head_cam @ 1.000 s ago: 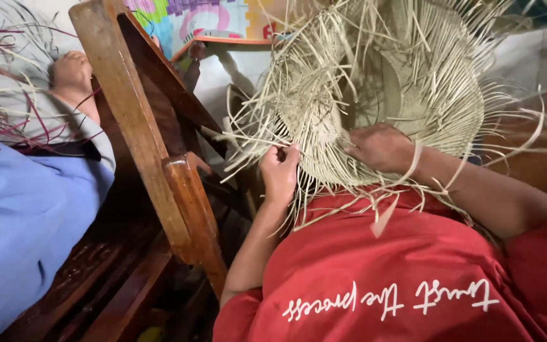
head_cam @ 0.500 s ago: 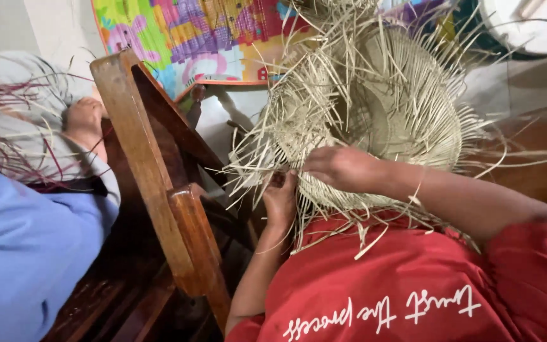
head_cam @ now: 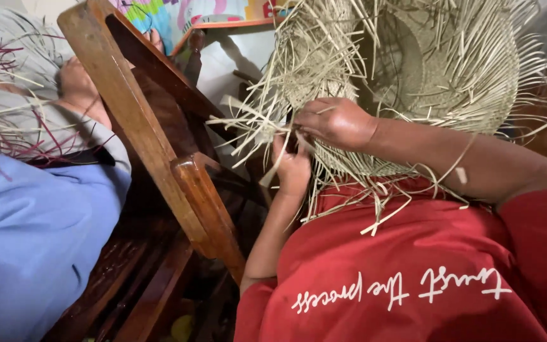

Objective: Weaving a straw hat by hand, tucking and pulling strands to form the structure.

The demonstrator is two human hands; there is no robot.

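Colourful poster behind hands gripping straw hat

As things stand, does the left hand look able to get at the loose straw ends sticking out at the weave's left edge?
Probably yes: the left hand already sits beside those loose straw ends, with nothing between them.
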